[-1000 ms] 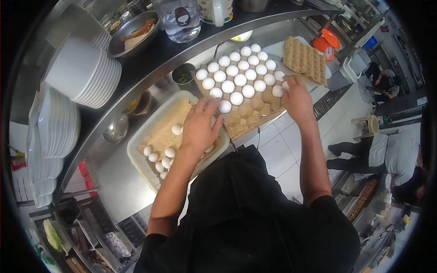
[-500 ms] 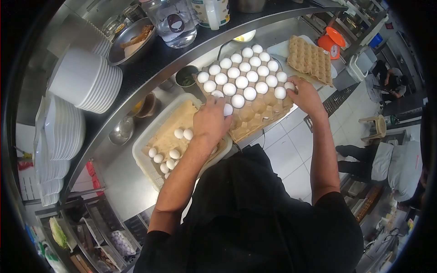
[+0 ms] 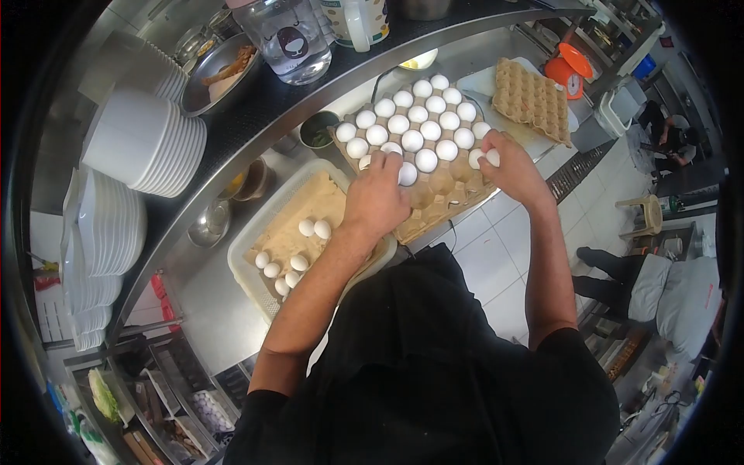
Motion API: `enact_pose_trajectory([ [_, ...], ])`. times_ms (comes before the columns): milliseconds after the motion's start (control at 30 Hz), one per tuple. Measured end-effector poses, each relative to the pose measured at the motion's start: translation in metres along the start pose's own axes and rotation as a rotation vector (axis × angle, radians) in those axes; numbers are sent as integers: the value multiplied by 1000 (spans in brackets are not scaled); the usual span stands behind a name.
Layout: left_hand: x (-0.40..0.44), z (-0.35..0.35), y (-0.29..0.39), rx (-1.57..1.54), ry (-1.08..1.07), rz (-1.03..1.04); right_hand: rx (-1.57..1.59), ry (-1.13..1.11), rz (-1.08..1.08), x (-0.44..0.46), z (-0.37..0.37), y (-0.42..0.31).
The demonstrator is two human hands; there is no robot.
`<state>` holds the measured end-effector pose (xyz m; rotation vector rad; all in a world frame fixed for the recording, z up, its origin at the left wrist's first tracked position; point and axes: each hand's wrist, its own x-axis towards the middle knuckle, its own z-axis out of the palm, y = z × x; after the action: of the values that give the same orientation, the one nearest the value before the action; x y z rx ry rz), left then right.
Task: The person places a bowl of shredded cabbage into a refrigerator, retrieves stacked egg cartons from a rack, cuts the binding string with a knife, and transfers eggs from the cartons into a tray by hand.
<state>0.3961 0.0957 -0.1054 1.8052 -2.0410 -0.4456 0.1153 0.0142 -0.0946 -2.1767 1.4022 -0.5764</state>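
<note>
White eggs fill much of a cardboard egg tray (image 3: 442, 191), whose near cups hold none. Over the tray's left part, my left hand (image 3: 377, 195) has its fingers closed round white eggs (image 3: 407, 174). At the right edge my right hand (image 3: 514, 169) grips a white egg (image 3: 493, 157), beside another in the tray. A pale plastic basket (image 3: 242, 267) lined with brown cardboard stands left of the tray, with several loose eggs (image 3: 299, 263) inside. My left forearm hides part of it.
Another cardboard tray (image 3: 531, 101) lies at the back right near an orange scale (image 3: 568, 71). Stacked white bowls (image 3: 139, 139) and a water jar (image 3: 291, 43) stand on the raised shelf. Co-workers (image 3: 674, 294) are at the far right.
My left hand has moved right from the basket's edge onto the tray. My right hand has drawn slightly inward, with an egg now between its fingers. The view has shifted slightly.
</note>
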Motion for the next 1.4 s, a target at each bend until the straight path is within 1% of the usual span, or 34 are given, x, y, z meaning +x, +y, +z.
enact_pose_trajectory([
  [133, 10, -8, 8, 23, -42, -47, -156, -11, 43, -4, 10, 4],
  [233, 13, -5, 6, 73, -57, -39, -306, 38, 160, -7, 21, -11],
  [333, 16, -7, 12, 149, -97, -43, -409, -35, 277, -1, 18, -25],
  [433, 22, -4, 17, 219, -146, -57, -451, -96, 283, 7, 17, -20],
  [567, 30, -2, 27, 293, -190, -111, -342, 10, 271, 6, 17, -19],
  [633, 28, -6, 26, 246, -156, -91, -279, 49, 279, 2, 17, -18],
  [700, 24, -3, 21, 197, -115, -68, -146, 122, 270, -6, 13, -15],
  [733, 24, 4, 18, 179, -88, -60, -71, 149, 253, -8, 12, -13],
  [767, 22, 8, 14, 167, -59, -62, -87, 202, 207, -10, 12, -7],
  [800, 20, 9, 11, 137, -45, -59, -3, 209, 259, -12, 12, -4],
  [833, 18, 9, 10, 106, -33, -54, 122, 112, 286, -13, 2, -17],
  [867, 17, 12, 9, 84, 1, -50, 211, 51, 435, -14, -5, -36],
  [900, 17, 14, 10, 61, 34, -39, 205, 57, 438, -16, -4, -37],
  [1000, 12, 14, 13, -27, 51, 23, 191, 86, 383, -14, 3, -33],
  [1067, 12, 18, 11, -13, 81, 31, 164, 107, 368, -13, 5, -41],
  [1100, 9, 14, 9, -5, 96, 39, 196, 135, 343, -14, 6, -51],
  [1133, 7, 10, 7, -41, 76, 30, 254, 118, 310, -16, 3, -54],
  [1233, -10, -10, 1, -199, 123, 22, 441, 55, 233, -22, 2, -75],
  [1267, -19, -14, -6, -295, 207, 13, 501, 35, 213, -26, 4, -86],
  [1367, -64, -39, -47, -507, 301, -129, 514, -83, 105, -39, 24, -128],
  [1400, -84, -46, -70, -592, 321, -183, 505, -148, 24, -42, 37, -142],
])
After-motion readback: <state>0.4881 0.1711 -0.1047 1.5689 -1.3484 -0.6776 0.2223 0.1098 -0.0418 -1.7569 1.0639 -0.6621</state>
